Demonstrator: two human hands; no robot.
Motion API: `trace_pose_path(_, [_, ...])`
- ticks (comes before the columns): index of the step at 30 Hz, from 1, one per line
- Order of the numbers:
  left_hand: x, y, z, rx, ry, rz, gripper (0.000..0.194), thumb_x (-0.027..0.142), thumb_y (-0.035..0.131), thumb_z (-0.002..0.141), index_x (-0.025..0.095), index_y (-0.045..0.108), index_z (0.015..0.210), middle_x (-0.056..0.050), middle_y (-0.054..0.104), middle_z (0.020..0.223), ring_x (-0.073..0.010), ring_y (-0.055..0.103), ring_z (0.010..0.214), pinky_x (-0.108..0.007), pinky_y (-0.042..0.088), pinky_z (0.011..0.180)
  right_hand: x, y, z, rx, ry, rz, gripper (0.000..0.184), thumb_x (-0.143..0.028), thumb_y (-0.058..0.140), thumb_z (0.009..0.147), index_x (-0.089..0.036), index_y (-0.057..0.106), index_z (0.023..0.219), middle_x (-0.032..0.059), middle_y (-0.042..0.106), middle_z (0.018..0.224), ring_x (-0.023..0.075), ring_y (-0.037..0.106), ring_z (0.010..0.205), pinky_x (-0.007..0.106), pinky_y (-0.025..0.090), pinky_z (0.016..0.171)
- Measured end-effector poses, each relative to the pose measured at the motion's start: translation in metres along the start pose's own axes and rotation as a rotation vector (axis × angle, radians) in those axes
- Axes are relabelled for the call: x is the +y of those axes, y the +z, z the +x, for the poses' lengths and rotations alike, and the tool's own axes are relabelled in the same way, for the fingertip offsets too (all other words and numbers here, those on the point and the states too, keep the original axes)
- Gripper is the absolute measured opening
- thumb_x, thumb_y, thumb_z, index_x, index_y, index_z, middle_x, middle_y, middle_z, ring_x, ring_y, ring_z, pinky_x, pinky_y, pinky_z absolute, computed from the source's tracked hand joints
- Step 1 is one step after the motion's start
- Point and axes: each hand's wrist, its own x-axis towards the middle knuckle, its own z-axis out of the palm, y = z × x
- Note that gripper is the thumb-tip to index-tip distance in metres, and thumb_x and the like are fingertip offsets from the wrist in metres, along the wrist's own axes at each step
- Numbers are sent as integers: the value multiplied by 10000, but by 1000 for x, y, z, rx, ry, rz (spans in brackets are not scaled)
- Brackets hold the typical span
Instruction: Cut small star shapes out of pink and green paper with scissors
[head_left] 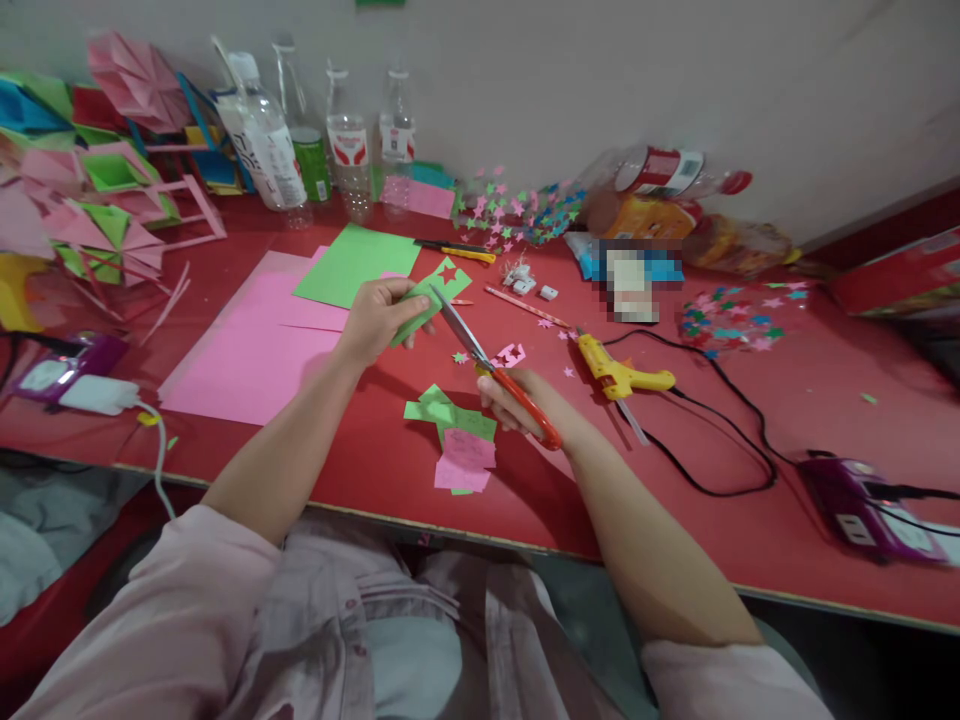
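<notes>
One red tabletop (525, 520) beneath both hands. Large pink paper sheets (247, 350) left of the left hand (379, 322), count unclear. One bright green rectangular paper sheet (360, 265) just beyond it; four clear standing bottles (349, 150) farther back. Right hand (521, 405) closed round one pair of red-handled metal scissors (480, 355), blade tips at the strip. Left thumb and fingers pinched on one small green paper strip (450, 277), one star-shaped hole. One yellow glue gun (619, 375) right of the scissors grip.
</notes>
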Motion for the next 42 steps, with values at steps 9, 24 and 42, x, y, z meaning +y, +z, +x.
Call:
trace_pose_path(9, [-2, 3, 0, 17, -27, -58, 166, 297, 660, 701, 145, 619, 650, 1, 653, 500, -49, 466, 300, -164, 311, 310, 2, 5, 3, -12, 16, 32, 543, -741, 556, 773, -224, 476, 630, -62, 399, 352, 97, 368, 331, 258, 352, 413])
trace_pose_path(24, [-2, 0, 1, -5, -44, -70, 177, 311, 676, 700, 147, 625, 658, -7, 671, 518, -53, 466, 306, -169, 325, 310, -1, 4, 2, -3, 36, 31, 506, -673, 585, 797, -216, 455, 624, -60, 398, 374, 88, 370, 330, 244, 319, 394])
trace_pose_path(42, [1, -5, 1, -62, -80, -88, 206, 341, 680, 705, 156, 622, 633, -6, 667, 503, -57, 465, 298, -175, 352, 315, -7, 3, -1, 10, 56, 2, 491, -664, 594, 769, -218, 439, 632, -68, 397, 402, 78, 358, 328, 246, 316, 388])
